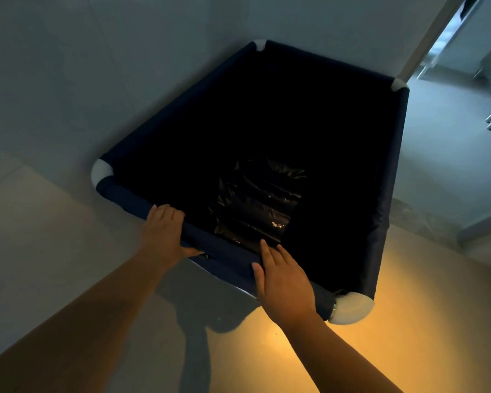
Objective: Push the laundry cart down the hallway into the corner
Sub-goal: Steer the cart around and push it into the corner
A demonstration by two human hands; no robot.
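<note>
The laundry cart [389,177] is a deep square bin of dark navy fabric with white corner caps. Its far corner sits right against the meeting of two pale walls. A crumpled black plastic bag [255,202] lies at its bottom. My left hand [165,231] wraps over the near rim, fingers on top and thumb underneath. My right hand [284,282] lies flat on the same rim further right, fingers stretched out and pointing into the cart.
Pale tiled walls [96,66] close the corner on the left and at the back. A doorway [465,52] opens at the upper right onto a brighter room. The light floor [409,336] glows warm yellow beside the cart's right side.
</note>
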